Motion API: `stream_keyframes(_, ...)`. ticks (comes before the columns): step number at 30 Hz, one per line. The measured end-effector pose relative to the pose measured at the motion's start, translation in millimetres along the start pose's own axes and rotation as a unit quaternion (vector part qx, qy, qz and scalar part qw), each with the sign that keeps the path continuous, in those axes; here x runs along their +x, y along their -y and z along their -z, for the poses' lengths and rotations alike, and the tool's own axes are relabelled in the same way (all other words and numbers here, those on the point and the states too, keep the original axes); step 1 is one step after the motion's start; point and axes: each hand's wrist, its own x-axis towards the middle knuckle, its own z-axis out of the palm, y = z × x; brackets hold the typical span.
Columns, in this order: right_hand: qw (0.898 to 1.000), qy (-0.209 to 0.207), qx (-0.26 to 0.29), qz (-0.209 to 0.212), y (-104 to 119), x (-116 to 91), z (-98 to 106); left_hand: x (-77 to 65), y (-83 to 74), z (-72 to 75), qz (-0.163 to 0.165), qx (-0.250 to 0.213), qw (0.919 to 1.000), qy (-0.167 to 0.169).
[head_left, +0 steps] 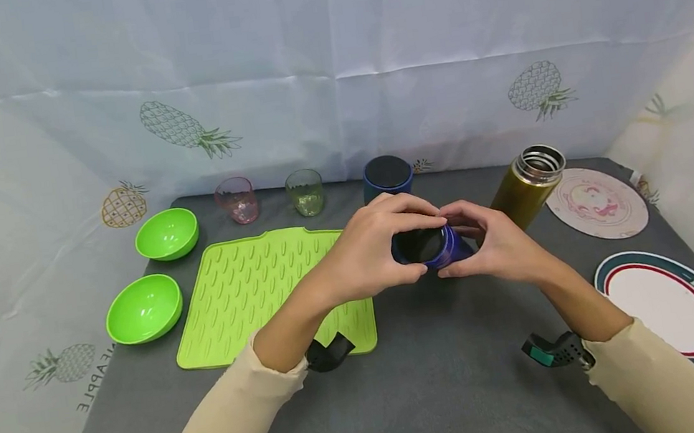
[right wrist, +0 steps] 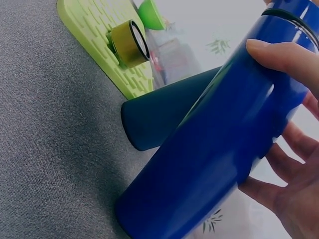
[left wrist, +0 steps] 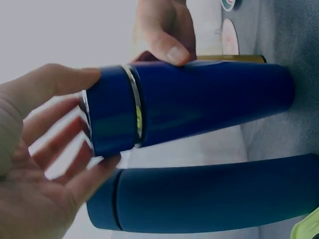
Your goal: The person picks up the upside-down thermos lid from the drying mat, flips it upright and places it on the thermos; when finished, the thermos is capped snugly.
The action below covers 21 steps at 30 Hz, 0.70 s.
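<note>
Both hands hold a shiny blue thermos bottle (left wrist: 209, 102) that stands on the table. My left hand (head_left: 370, 250) grips its cap (left wrist: 112, 107) from above, thumb on one side and fingers on the other. Lower down, my right hand (head_left: 496, 241) holds the body between thumb and fingers, as the right wrist view shows. The cap sits on the bottle, with a silvery ring below it in the left wrist view. Just behind stands a dark teal bottle (head_left: 387, 174), capped. To the right is a gold thermos bottle (head_left: 516, 196) with its steel mouth uncovered.
A green ridged mat (head_left: 252, 293) lies left, bearing a gold cap (right wrist: 127, 45). Two green bowls (head_left: 144, 310) stand beyond its left edge. Behind are a pink glass (head_left: 237, 201) and a yellow-green glass (head_left: 305, 194). At right lie a pink round mat (head_left: 595, 204) and an oval plate (head_left: 660, 308).
</note>
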Motion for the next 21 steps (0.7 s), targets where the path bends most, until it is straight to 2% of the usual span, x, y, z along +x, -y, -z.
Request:
stream_keyframes(3, 1.000, 0.001, -0.005, -0.002, 0, 0, 0, 0.2, 6.9, 0.6, -0.017, -0.044, 0.9988, 0.014)
stream_keyframes(7, 1.000, 0.002, -0.009, -0.003, 0, 0, 1, 0.6, 13.4, 0.1, -0.029, -0.079, 0.9961, 0.026)
stream_keyframes(13, 1.000, 0.005, -0.003, -0.005, 0, 1, 3, -1.1, 12.8, -2.1, -0.034, -0.073, 0.9966, 0.015)
stream_keyframes(16, 1.000, 0.005, 0.002, -0.011, 0, 1, 3, -3.2, 9.3, -3.9, -0.020, -0.053, 0.9984, -0.006)
stream_keyframes(21, 1.000, -0.001, 0.003, -0.013, 0, 2, 3, -6.7, 1.4, -5.8, 0.030, -0.024, 0.9984, -0.042)
